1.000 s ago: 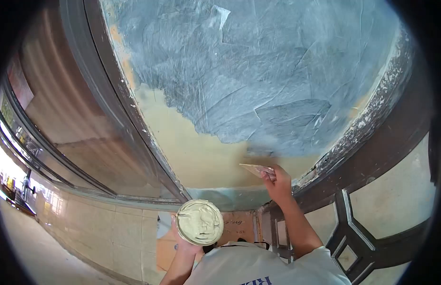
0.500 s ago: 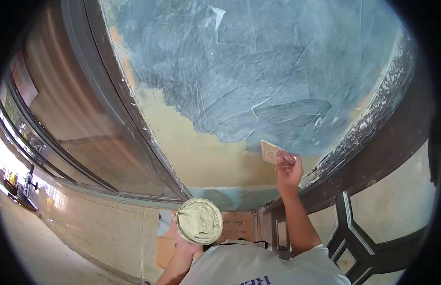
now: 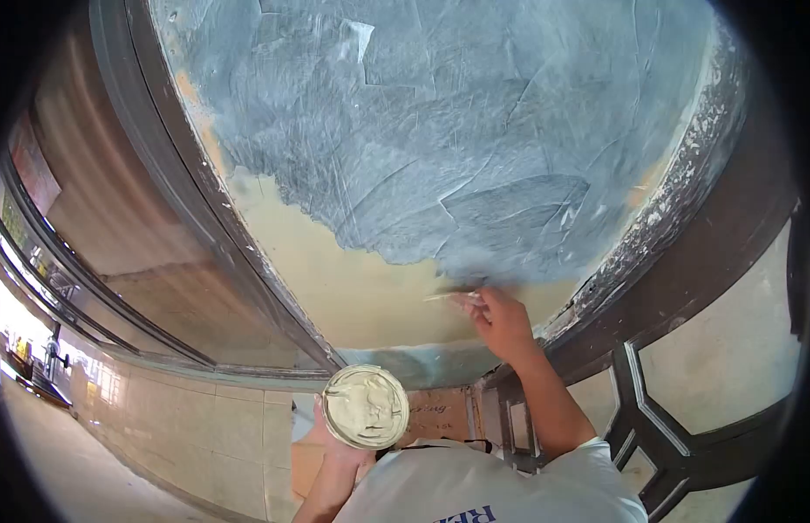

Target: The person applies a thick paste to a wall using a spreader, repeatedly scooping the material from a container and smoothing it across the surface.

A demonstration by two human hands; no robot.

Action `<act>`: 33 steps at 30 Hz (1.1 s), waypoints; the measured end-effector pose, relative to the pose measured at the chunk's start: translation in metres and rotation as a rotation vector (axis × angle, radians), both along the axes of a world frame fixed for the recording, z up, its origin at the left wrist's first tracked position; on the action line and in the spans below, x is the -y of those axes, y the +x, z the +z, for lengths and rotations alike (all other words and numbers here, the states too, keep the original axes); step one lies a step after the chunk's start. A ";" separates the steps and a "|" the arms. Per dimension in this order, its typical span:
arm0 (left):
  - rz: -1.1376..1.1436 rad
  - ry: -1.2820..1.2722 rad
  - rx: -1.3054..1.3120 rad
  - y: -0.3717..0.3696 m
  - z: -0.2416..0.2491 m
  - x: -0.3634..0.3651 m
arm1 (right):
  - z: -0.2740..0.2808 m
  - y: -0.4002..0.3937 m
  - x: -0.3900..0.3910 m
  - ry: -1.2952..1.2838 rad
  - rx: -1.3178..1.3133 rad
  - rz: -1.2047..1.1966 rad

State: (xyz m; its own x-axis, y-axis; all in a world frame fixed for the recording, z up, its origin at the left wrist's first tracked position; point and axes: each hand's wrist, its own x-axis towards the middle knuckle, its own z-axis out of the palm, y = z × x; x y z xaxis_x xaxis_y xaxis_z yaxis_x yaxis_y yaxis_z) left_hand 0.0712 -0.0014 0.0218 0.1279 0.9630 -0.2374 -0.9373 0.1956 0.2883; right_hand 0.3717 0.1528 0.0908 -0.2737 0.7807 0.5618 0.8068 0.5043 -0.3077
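Observation:
My left hand (image 3: pixel 342 451) holds up a round tub of pale green-cream putty (image 3: pixel 367 406) from below, its open top facing me. The putty's surface is ridged and scooped. My right hand (image 3: pixel 501 321) grips a putty scraper (image 3: pixel 446 297), seen nearly edge-on at the wall. The blade lies just below the border between the grey-blue coat (image 3: pixel 396 166) above and the smooth cream area (image 3: pixel 322 270). Most of the scraper's handle end is hidden in my fingers.
A dark frame (image 3: pixel 213 205) with flaking edges borders the wall on the left, beside a glazed panel. On the right stands a dark panelled door (image 3: pixel 649 383) next to a chipped frame edge (image 3: pixel 675 196). Cardboard (image 3: pixel 435 414) lies on the floor below.
My right hand has moved left and slightly down, and the scraper has turned from showing its flat face to nearly edge-on. The tub stays in place while the view shifts slightly.

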 end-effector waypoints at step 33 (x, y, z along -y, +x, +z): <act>-0.010 0.035 -0.015 -0.001 0.013 0.005 | -0.025 0.006 0.006 -0.043 -1.311 -0.055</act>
